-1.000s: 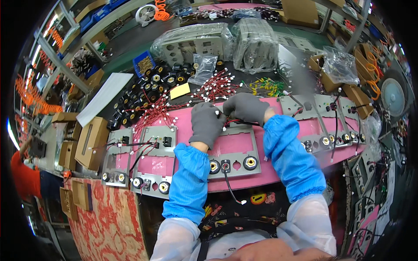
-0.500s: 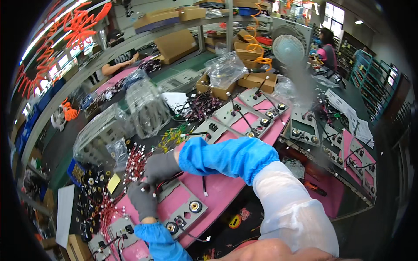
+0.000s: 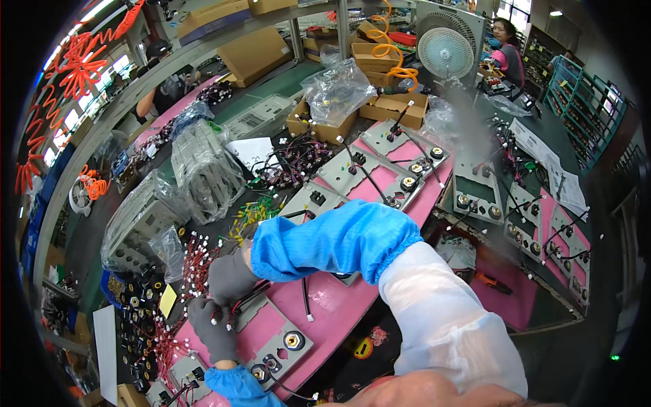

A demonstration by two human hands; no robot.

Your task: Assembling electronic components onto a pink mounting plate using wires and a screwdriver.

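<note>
The pink sheet (image 3: 339, 308) carries the grey panel (image 3: 277, 339) flat, likely so that neither hand need prop it; the right hand (image 3: 230, 277) and left hand (image 3: 211, 329) meet at the panel's far end, fingers curled near red and black wires (image 3: 234, 313), perhaps to steady limp strands, though I cannot tell whether either grip is closed on them. The sheet looks smooth; the panel seems thin, rigid metal with cut-outs; the round terminals (image 3: 293, 340) are black with brass-coloured centres; the wires are slim.
</note>
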